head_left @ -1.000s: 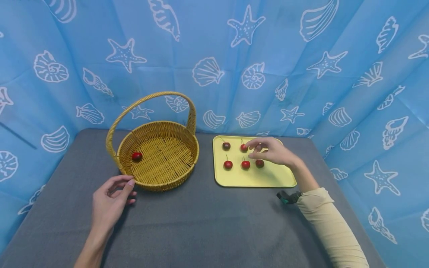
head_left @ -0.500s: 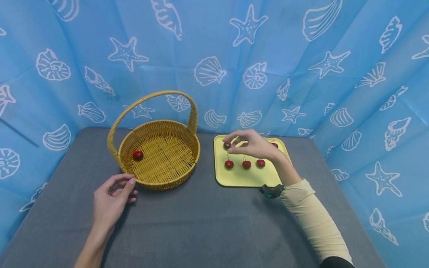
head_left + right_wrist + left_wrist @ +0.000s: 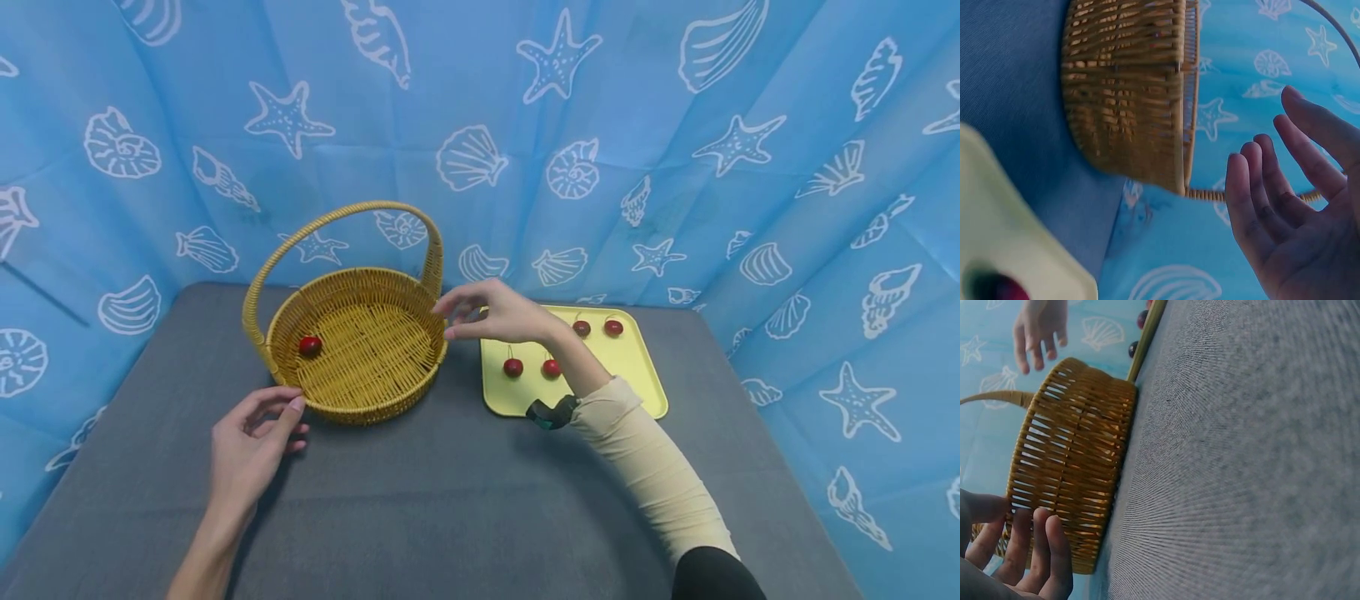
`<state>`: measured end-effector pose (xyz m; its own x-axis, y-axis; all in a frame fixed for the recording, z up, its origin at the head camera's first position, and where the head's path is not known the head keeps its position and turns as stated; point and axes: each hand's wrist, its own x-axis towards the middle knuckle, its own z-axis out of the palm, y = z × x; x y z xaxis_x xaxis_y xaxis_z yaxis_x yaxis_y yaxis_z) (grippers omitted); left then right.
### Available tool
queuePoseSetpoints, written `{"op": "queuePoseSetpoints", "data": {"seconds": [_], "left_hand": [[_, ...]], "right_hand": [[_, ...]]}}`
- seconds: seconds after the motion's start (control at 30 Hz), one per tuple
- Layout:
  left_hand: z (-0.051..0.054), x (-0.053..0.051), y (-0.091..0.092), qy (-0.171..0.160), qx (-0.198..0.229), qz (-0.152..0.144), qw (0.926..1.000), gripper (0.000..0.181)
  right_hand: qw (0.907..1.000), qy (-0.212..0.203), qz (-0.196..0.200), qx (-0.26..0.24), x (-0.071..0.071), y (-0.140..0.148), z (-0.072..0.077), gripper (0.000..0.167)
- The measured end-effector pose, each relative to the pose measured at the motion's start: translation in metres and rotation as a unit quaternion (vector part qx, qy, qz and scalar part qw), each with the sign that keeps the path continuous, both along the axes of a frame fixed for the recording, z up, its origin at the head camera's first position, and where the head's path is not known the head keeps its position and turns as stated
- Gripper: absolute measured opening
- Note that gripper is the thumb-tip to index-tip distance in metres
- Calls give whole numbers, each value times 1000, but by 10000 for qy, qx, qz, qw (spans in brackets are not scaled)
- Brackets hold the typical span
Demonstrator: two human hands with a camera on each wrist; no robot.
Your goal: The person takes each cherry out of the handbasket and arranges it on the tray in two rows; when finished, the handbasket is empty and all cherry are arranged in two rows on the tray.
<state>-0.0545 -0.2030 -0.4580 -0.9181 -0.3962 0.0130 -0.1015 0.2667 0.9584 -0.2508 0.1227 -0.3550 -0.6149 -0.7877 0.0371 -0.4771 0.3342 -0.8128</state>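
A round yellow wicker basket (image 3: 360, 400) with a tall arched handle stands on the left of the table. One red cherry (image 3: 310, 347) lies inside it near the left wall. My left hand (image 3: 251, 446) pinches the basket's front-left rim between thumb and fingers. Over the gap between basket and tray is my right hand (image 3: 498, 312), fingers loosely bent, thumb apart, nothing between them in the right wrist view. Several cherries with stems, among them a red cherry (image 3: 513, 367), sit on a yellow tray (image 3: 630, 392); my right hand and forearm cover part of it.
Grey cloth covers the table (image 3: 405, 517). Behind it hangs a blue curtain (image 3: 510, 225) with white shells and starfish. The basket's handle (image 3: 341, 215) arches above the bowl, close to my right fingertips in the head view.
My right hand has travelled left across the tray, from above the cherries to the basket's right rim. The left hand keeps its hold. Basket and visible cherries stay put.
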Motion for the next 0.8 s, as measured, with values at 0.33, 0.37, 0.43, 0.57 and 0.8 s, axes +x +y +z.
{"op": "queuePoseSetpoints", "data": {"seconds": [0.33,0.37,0.43,0.57,0.8], "left_hand": [[0,1,-1,25,97,-23,9999,29],[0,1,0,42,95,-15,9999,29],[0,0,0,58,93,-14,9999,28],[0,0,0,53,89,1,9999,27],[0,0,1,38,98,47,9999,28]], "right_hand": [[9983,195,524,153,-16,-59,5,34],[9980,218,575,153,-18,-64,6,35],[9975,203,654,198,-22,-74,6,35],[9967,125,735,328,-27,-92,5,35],[9960,-177,701,523,-34,-119,3,37]]}}
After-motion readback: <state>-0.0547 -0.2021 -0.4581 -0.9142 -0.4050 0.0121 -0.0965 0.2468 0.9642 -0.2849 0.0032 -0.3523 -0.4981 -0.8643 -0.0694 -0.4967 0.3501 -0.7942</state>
